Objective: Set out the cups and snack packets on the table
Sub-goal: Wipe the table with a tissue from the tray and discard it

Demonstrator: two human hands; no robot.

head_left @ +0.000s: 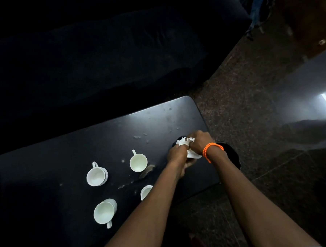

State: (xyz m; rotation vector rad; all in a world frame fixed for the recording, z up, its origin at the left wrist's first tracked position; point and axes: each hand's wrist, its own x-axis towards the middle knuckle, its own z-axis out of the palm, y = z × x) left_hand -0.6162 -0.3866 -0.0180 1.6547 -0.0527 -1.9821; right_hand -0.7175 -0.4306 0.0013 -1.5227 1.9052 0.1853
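Note:
Several white cups stand on the dark table: one at the left, one further back, one near the front edge, and one partly hidden behind my left forearm. Near the table's right end, my left hand and my right hand both grip a white crinkled packet. The packet sits over a dark round object that is mostly hidden. An orange bead bracelet is on my right wrist.
A dark sofa runs along the far side of the table. Speckled stone floor lies to the right. A black round thing sits by the table's right edge. Pale stains and a worn patch mark the tabletop.

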